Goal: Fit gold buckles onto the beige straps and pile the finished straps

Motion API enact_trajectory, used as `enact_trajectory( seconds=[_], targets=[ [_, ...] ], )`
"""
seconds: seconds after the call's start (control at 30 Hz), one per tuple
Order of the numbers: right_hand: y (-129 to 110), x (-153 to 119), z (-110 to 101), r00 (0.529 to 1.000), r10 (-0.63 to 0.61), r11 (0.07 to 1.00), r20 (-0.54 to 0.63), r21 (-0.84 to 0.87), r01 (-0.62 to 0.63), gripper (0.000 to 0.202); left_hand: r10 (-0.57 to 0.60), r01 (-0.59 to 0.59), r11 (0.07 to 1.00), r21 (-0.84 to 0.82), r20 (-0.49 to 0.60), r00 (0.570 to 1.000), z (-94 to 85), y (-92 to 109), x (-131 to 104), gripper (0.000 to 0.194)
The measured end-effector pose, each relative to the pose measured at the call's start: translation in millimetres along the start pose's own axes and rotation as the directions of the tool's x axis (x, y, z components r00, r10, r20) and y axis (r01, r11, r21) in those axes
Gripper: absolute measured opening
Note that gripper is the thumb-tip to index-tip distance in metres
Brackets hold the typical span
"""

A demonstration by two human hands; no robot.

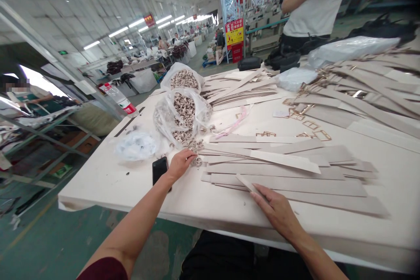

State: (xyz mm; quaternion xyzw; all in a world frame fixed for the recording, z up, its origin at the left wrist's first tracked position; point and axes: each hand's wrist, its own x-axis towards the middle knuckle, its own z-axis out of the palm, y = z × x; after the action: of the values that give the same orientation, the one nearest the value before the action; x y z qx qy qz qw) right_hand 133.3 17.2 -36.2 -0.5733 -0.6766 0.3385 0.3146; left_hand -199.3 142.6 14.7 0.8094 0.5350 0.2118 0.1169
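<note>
My left hand [181, 165] reaches to the near edge of a pile of small beige keeper loops [185, 113] that spill from a clear plastic bag [160, 116]. Its fingers are pinched together beside a few loose loops [197, 162]; whatever is between the fingertips cannot be made out. My right hand [271, 203] is closed on a beige strap [243, 181], whose end sticks out past the thumb and fingers toward the upper left. Just beyond it, several flat beige straps [288, 183] lie in a loose stack.
A black phone [159, 169] lies beside my left forearm. Gold rectangular buckles [311, 126] are scattered near another heap of straps [370, 83]. A second bag of loops [182, 78], a plastic bottle [126, 104] and a crumpled plastic bag [136, 145] stand farther off. Another person [313, 4] stands across the table.
</note>
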Motion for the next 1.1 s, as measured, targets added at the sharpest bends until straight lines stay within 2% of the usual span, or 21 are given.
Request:
enact_trajectory(
  seconds=[0.1,0.2,0.27,0.37,0.5,0.6,0.67,0.77,0.87,1.0,1.1],
  targets=[
    [0.6,0.1,0.3,1.0,0.008,1.0,-0.002,0.007,-0.008,0.041,0.016,-0.019,0.999,0.039,0.067,0.998,1.2,1.9,3.7,0.019],
    [1.3,-0.3,1.2,1.0,0.015,1.0,-0.011,0.008,-0.015,0.042,-0.085,0.073,0.988,0.135,0.085,0.993,6.8,-1.0,6.6,0.018],
    [1.3,-0.5,1.7,1.0,0.02,1.0,-0.023,0.002,-0.02,0.042,-0.15,0.135,0.973,0.185,0.073,0.986,13.0,-2.2,7.8,0.012],
    [0.3,-1.0,1.9,0.999,0.019,1.0,-0.031,0.0,-0.019,0.043,-0.181,0.173,0.962,0.212,0.017,0.983,19.2,0.1,7.0,0.011],
    [-0.5,-1.9,2.5,0.999,0.0,1.0,-0.04,0.0,0.0,0.042,-0.214,0.217,0.945,0.245,-0.039,0.976,10.9,2.4,2.8,0.019],
    [0.3,-2.6,3.9,0.998,-0.018,1.0,-0.063,-0.011,0.018,0.041,-0.207,0.194,0.945,0.264,0.022,0.978,-0.1,-1.6,8.8,0.018],
    [0.9,-2.8,4.7,0.997,-0.034,0.999,-0.067,-0.013,0.033,0.04,-0.193,0.172,0.947,0.27,0.052,0.98,-2.9,-5.1,21.3,0.021],
    [1.4,-2.6,5.3,0.997,-0.046,0.999,-0.062,-0.008,0.046,0.039,-0.17,0.15,0.947,0.285,0.045,0.984,3.7,-8.2,47.3,0.028],
    [2.1,-2.2,5.8,0.996,-0.05,0.999,-0.074,-0.01,0.049,0.038,-0.127,0.094,0.949,0.301,0.091,0.988,17.2,-9.0,67.5,0.027],
    [3.7,-2.5,6.0,0.995,-0.061,0.998,-0.079,-0.016,0.06,0.038,-0.11,0.068,0.94,0.335,0.105,0.988,29.2,-13.0,71.8,0.013],
    [4.0,-2.9,5.4,0.995,-0.063,0.998,-0.078,-0.023,0.061,0.038,-0.096,0.057,0.939,0.34,0.097,0.991,29.3,-19.9,66.4,0.015]
  ],
)
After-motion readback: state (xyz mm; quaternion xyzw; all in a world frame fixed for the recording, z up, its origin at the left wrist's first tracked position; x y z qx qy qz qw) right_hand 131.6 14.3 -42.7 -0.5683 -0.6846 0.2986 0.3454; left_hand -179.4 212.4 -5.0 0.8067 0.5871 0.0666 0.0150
